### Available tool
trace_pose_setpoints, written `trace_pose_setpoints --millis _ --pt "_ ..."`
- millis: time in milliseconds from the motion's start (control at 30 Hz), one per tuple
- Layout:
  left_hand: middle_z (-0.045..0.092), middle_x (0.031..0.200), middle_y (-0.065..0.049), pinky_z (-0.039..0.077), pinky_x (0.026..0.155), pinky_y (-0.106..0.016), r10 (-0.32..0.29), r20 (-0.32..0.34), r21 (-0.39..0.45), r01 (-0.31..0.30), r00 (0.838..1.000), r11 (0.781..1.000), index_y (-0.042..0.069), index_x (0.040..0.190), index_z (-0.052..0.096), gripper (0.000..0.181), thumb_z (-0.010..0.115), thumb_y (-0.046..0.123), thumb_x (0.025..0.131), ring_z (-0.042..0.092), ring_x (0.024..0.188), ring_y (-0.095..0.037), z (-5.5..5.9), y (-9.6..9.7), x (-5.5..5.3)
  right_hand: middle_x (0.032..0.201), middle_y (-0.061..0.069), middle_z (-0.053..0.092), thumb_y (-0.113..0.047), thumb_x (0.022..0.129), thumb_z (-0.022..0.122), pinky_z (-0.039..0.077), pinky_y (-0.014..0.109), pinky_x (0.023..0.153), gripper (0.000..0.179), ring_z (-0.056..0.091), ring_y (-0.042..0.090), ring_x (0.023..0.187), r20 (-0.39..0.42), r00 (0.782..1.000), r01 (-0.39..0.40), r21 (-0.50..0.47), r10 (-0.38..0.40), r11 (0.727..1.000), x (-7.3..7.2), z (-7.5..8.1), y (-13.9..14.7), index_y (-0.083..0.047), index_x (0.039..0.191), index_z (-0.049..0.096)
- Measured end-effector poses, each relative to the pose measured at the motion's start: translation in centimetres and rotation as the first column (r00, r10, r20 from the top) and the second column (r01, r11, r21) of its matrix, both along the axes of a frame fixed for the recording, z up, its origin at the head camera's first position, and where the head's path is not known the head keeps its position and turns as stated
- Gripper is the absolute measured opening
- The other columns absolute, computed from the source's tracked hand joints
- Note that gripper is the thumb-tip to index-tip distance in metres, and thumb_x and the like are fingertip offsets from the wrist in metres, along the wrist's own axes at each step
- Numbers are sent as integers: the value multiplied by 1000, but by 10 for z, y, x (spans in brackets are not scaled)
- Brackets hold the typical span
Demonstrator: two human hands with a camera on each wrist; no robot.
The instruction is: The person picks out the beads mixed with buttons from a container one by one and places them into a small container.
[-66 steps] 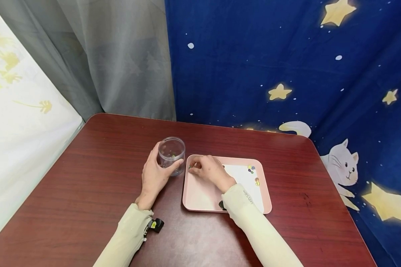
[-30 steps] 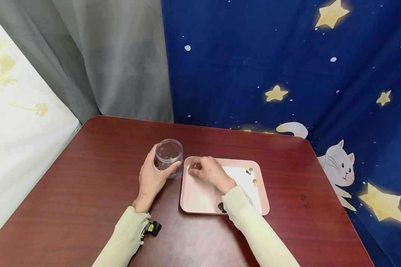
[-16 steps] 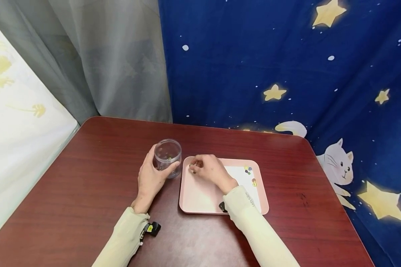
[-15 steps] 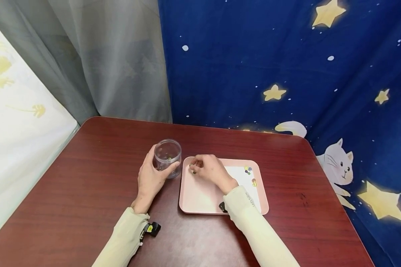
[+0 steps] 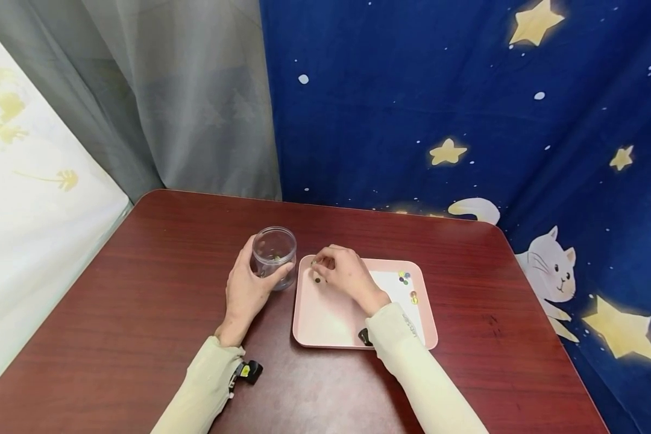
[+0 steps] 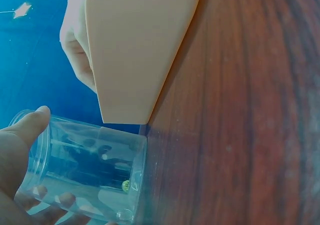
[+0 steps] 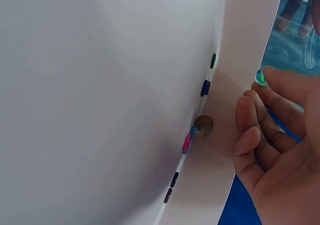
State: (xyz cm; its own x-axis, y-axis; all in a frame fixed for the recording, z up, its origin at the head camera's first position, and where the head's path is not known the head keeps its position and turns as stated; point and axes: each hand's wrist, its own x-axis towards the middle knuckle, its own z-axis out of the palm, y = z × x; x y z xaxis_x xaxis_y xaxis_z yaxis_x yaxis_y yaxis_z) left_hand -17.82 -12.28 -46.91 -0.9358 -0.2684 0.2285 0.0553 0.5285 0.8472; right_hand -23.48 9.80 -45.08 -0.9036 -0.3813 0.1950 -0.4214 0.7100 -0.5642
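My left hand grips a clear plastic jar, thumb on the near side and fingers round the back. Through its wall, in the left wrist view, a yellowish marble shows near the bottom. My right hand is over the left end of a pink tray. Its thumb and index finger pinch a small green-blue marble; the other fingers are loosely curled. A dark marble lies in the tray just below these fingertips.
A white sheet lies in the tray, partly hidden by the right arm. Several small coloured rounds sit at its far right, with yellow and reddish ones nearer. The tray stands on a dark red wooden table, with curtains behind.
My right hand has lifted slightly from the tray's left corner and shifted a little right, and the dark marble beneath it now shows. The left hand keeps its grip on the jar.
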Motion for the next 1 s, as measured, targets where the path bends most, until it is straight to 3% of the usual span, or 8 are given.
trace_pose_setpoints --millis 500,700,1000 --pt "58 149 -4 46 107 -60 -2 -10 0 2 1000 1000 35 157 43 94 88 56 78 60 133 -28 0 0 0 93 -2 65 -22 92 80 54 32 81 9 65 14 89 -91 996 17 -72 -24 997 -1 2 2 -17 100 80" --pt "58 149 -3 46 108 -59 3 -11 -4 -3 1000 1000 35 157 43 93 88 56 77 60 133 -28 0 -1 0 104 -2 66 -20 93 80 57 37 92 7 69 15 101 -92 995 16 -104 -25 994 -1 3 3 -17 100 79" --pt "58 148 -3 46 108 -58 1 -6 -5 -1 1000 1000 35 156 43 93 88 57 78 60 133 -28 0 0 0 124 3 68 -20 94 78 53 41 100 10 61 21 118 -136 991 -13 -87 1 996 -3 5 4 -16 103 79"
